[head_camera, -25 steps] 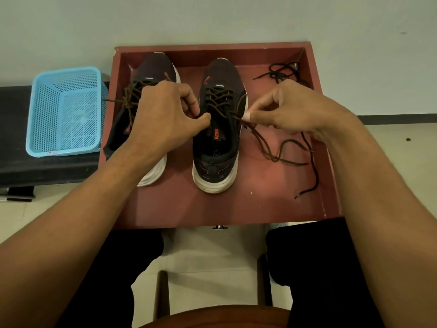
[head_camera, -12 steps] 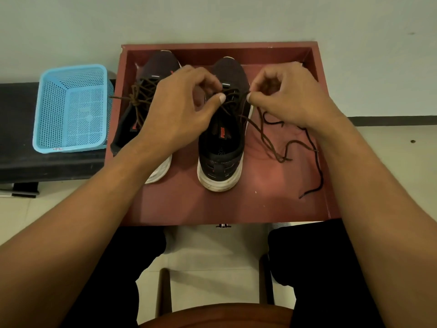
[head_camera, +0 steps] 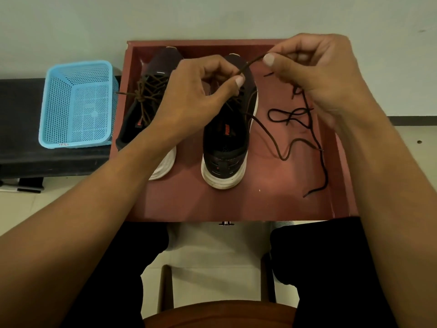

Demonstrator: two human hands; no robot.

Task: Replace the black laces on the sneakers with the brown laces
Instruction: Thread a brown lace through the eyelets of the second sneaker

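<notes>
In the red tray (head_camera: 344,166), the left sneaker (head_camera: 157,67) is already wearing its knotted lace (head_camera: 142,98), a brown one. The right sneaker (head_camera: 224,143), in the tray's middle, is only partly laced. The left hand (head_camera: 189,98) and the right hand (head_camera: 319,74) are both pinching its brown lace (head_camera: 253,62), stretching it tight above the shoe. A black lace (head_camera: 292,115) is lying loose on the tray's right side. More threading and a knot seem left.

**Dim, flat light through a wide lens**

Soft, even light falls from above with a greenish-grey cast. The right sneaker (head_camera: 224,147) throws only a faint shadow on the red tray (head_camera: 272,204). The left forearm (head_camera: 71,245) and right forearm (head_camera: 390,233) darken and swell toward the lower corners. The brown lace (head_camera: 253,61) looks slightly soft.
</notes>
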